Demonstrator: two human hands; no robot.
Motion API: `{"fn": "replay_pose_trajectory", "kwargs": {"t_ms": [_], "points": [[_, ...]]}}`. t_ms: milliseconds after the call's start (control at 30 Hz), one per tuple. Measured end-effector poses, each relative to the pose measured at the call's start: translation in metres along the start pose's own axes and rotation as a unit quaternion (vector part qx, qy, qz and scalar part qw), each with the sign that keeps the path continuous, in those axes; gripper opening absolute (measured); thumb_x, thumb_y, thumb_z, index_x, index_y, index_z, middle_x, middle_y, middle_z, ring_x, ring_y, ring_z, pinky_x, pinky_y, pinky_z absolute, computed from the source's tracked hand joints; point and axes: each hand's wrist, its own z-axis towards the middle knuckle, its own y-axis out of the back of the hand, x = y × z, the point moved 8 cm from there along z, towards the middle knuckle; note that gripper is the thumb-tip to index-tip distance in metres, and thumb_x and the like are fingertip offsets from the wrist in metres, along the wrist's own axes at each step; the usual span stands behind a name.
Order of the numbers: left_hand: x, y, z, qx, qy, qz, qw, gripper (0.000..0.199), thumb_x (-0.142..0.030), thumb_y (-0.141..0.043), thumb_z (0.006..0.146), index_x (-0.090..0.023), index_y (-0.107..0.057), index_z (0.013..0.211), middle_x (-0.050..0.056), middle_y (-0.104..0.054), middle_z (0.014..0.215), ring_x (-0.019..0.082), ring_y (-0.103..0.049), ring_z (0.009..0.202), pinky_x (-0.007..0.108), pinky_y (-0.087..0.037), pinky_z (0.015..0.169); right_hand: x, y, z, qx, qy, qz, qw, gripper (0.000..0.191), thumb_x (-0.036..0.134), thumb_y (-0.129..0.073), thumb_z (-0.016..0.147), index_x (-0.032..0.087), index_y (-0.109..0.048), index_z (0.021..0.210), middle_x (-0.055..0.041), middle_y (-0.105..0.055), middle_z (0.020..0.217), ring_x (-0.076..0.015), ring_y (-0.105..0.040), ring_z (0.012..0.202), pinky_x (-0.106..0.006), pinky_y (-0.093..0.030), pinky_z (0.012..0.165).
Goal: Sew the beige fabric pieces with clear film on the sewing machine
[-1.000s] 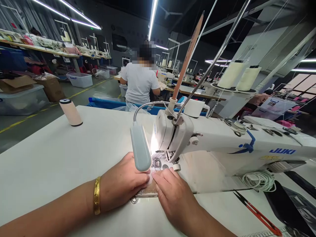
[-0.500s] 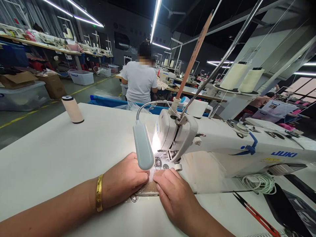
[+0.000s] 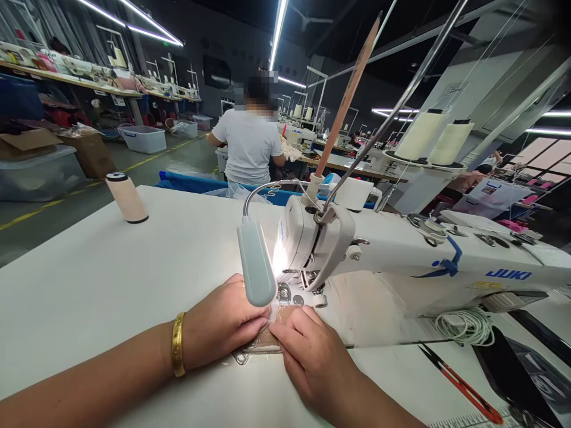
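Observation:
Under the head of a white sewing machine (image 3: 383, 244) lies a small piece of brown and sheer fabric (image 3: 267, 339). My left hand (image 3: 220, 324), with a gold bracelet at the wrist, pinches the fabric's left side, its fingers partly behind the grey lamp (image 3: 256, 261). My right hand (image 3: 312, 356) presses on the fabric's right side with fingers bent together, its index fingertip close to my left thumb. The needle area is just beyond both hands, lit brightly. Pale sheer material (image 3: 366, 309) lies beneath the machine arm.
A peach thread cone (image 3: 127, 198) stands at the table's far left. Red-handled snips (image 3: 464, 383), coiled pale cord (image 3: 464, 327) and a black phone-like object (image 3: 513, 380) lie at the right. Beyond the table a person in a white shirt (image 3: 250, 142) sits facing away.
My right hand has shifted slightly left, bringing its fingertips nearer my left thumb. The whole view has moved a little, and the person ahead leans more to the left.

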Motion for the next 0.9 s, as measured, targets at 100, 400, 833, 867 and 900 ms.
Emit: {"fn": "replay_pose_trajectory", "kwargs": {"t_ms": [100, 400, 833, 867, 900], "points": [[-0.005, 0.0, 0.002, -0.008, -0.018, 0.009, 1.0, 0.026, -0.013, -0.047, 0.105, -0.023, -0.066, 0.09, 0.003, -0.072, 0.086, 0.02, -0.066, 0.082, 0.034, -0.051, 0.082, 0.001, -0.001, 0.0, -0.005, 0.005, -0.008, 1.0, 0.031, 0.001, -0.047, 0.092, 0.017, -0.07, 0.107, -0.0047, -0.056, 0.083, -0.022, -0.047, 0.076, -0.031, -0.041, 0.064], [-0.013, -0.001, 0.0, -0.012, -0.047, 0.04, 0.998, 0.03, -0.01, -0.045, 0.104, -0.022, -0.064, 0.085, 0.002, -0.07, 0.08, 0.021, -0.062, 0.076, 0.034, -0.048, 0.078, 0.003, -0.002, 0.0, -0.021, 0.021, -0.016, 0.999, 0.035, 0.003, -0.046, 0.091, 0.016, -0.07, 0.112, -0.0053, -0.057, 0.083, -0.0225, -0.047, 0.076, -0.032, -0.042, 0.065], [-0.009, -0.002, -0.002, -0.004, -0.034, 0.054, 0.998, 0.022, -0.009, -0.05, 0.101, -0.021, -0.066, 0.092, 0.004, -0.076, 0.093, 0.022, -0.066, 0.08, 0.038, -0.047, 0.083, -0.007, -0.002, 0.001, -0.004, -0.019, -0.029, 0.999, 0.033, 0.005, -0.045, 0.1, 0.018, -0.068, 0.119, -0.0055, -0.061, 0.084, -0.023, -0.051, 0.075, -0.034, -0.046, 0.065], [-0.009, -0.002, -0.002, -0.007, -0.036, 0.059, 0.998, 0.023, -0.009, -0.05, 0.102, -0.021, -0.067, 0.091, 0.004, -0.077, 0.094, 0.022, -0.066, 0.079, 0.038, -0.047, 0.081, -0.007, -0.002, 0.001, -0.002, -0.023, -0.027, 0.999, 0.033, 0.006, -0.044, 0.1, 0.018, -0.068, 0.12, -0.0052, -0.061, 0.083, -0.0231, -0.051, 0.075, -0.034, -0.046, 0.065], [-0.01, -0.002, -0.002, -0.008, -0.038, 0.063, 0.997, 0.024, -0.009, -0.049, 0.102, -0.021, -0.067, 0.09, 0.004, -0.077, 0.094, 0.022, -0.065, 0.078, 0.037, -0.046, 0.08, -0.008, -0.002, 0.001, 0.001, -0.026, -0.024, 0.999, 0.034, 0.006, -0.045, 0.1, 0.018, -0.068, 0.122, -0.0051, -0.06, 0.083, -0.0232, -0.052, 0.075, -0.035, -0.046, 0.065]]}}
